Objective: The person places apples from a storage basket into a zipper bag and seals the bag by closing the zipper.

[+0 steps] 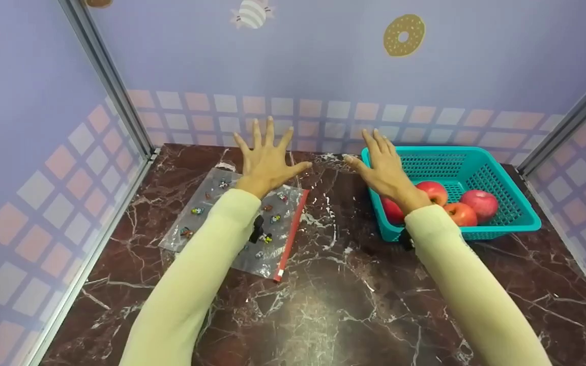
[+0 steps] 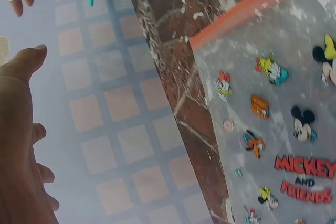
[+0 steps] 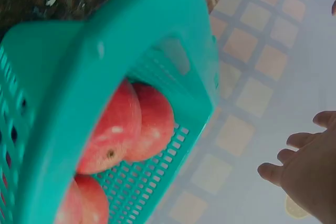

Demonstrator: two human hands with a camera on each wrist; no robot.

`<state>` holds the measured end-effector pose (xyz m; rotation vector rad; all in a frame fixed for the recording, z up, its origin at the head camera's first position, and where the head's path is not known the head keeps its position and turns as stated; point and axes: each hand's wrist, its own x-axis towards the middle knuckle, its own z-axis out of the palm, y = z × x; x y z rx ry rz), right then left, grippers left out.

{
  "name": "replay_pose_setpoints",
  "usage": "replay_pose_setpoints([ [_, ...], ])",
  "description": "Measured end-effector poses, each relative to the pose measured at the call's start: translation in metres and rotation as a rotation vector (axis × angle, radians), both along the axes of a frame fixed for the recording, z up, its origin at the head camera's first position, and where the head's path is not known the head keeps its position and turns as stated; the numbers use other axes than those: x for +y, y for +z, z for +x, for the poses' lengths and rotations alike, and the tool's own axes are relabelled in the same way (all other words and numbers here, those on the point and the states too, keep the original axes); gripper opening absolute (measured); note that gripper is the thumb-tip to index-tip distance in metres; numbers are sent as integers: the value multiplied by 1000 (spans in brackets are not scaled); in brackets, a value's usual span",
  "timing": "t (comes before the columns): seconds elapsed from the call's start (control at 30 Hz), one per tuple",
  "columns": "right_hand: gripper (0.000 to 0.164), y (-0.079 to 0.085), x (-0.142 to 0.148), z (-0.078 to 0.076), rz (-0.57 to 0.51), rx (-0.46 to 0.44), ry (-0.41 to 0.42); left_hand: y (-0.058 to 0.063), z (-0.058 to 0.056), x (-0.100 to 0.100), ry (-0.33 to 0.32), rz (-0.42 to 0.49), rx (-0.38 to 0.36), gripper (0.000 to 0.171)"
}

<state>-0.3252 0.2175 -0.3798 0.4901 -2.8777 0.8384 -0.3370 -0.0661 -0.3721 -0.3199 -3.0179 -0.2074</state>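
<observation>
My left hand (image 1: 266, 163) hovers over the far part of a clear zip bag (image 1: 244, 256), fingers spread and nothing held. The bag lies flat, printed with cartoon figures and the words "Mickey and Friends", with a red zip strip (image 1: 293, 231) along its right side. Above the left end of a teal plastic basket (image 1: 514, 226) is my right hand (image 1: 385, 173), its fingers straight and holding nothing. Several red apples (image 1: 479, 205) sit in the basket, some partly hidden by my right wrist. The left wrist view shows the bag's print (image 2: 304, 179) closely; the right wrist view shows apples (image 3: 149, 121) inside the basket.
A dark red marbled tabletop (image 1: 318, 315) carries the bag and the basket. Purple panels with pink and white squares stand behind it (image 1: 313, 66) and at both sides, joined by metal corner posts (image 1: 115, 81).
</observation>
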Motion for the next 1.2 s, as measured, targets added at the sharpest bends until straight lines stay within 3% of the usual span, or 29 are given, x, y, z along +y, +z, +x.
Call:
replay_pose_setpoints([
  [0.2, 85, -8, -3, 2, -83, -2, 7, -5, 5, 1, -3, 104, -4, 101],
  [0.6, 80, -15, -11, 11, -255, -16, 1, -13, 5, -8, 25, 348, 0, 102],
  [0.93, 79, -15, -36, 27, -363, 20, 31, -38, 11, -8, 41, 479, -81, 101],
  [1.2, 75, -29, -49, 31, -439, 53, 28, -54, 15, -5, 85, 620, -88, 97],
])
